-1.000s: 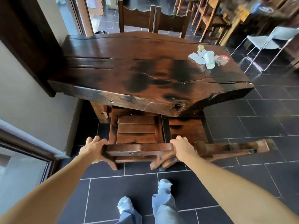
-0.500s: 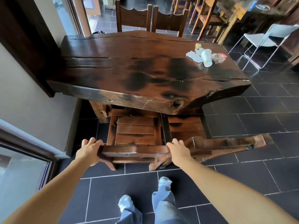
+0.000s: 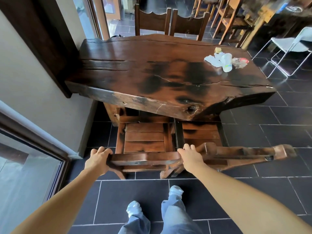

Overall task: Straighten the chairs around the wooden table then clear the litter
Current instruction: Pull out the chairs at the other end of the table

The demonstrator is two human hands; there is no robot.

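Observation:
A thick dark wooden table (image 3: 152, 68) stands in front of me. Below its near edge sits a wooden chair (image 3: 145, 137), its seat partly under the top. My left hand (image 3: 98, 157) grips the left end of that chair's backrest and my right hand (image 3: 190, 156) grips the right end. A second chair (image 3: 236, 152) stands just to the right, its backrest angled outward. Litter (image 3: 224, 60) lies on the table's far right: a white plastic cup on its side, white paper, a clear wrapper and a yellow scrap. Two chairs (image 3: 168, 21) stand at the far side.
A wall and dark wooden post (image 3: 38, 39) border the table's left, with a glass door frame (image 3: 42, 142) at lower left. A white metal-framed chair (image 3: 290, 44) and light wooden chairs (image 3: 233, 17) stand at the far right. My feet (image 3: 155, 200) are on dark floor tiles.
The chair in my hands has slid further under the table, and I have stepped closer to it. Both hands keep their hold on the backrest.

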